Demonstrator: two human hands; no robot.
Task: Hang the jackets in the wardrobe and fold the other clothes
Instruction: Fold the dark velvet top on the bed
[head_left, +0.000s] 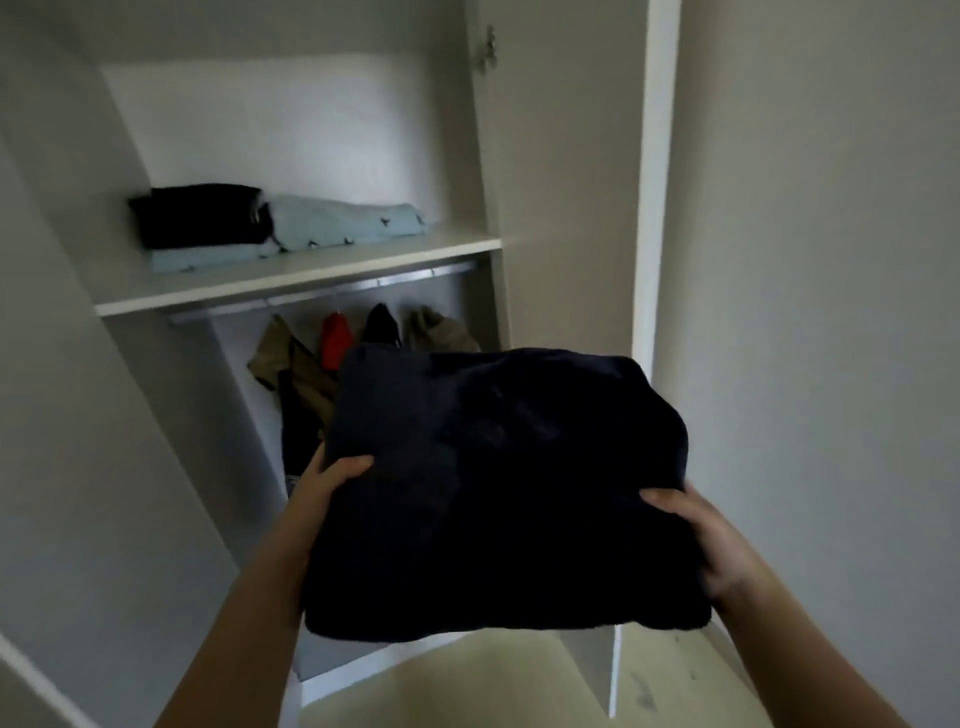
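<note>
A folded dark navy garment (498, 488) is held up in front of the open wardrobe. My left hand (327, 486) grips its left edge with the thumb on top. My right hand (701, 540) grips its right edge the same way; the fingers of both hands are hidden under the cloth. On the wardrobe shelf (311, 278) lie a folded black garment (200, 215) on a light blue one (208, 259), with another folded light blue garment (345, 222) beside them. Below the rail (322, 293) hang several jackets (332, 343), olive, red, black and khaki.
The open wardrobe door (571, 171) stands to the right of the shelf, its edge beside a plain wall (821, 260). The right half of the shelf is bare. Pale floor (467, 686) shows below the garment.
</note>
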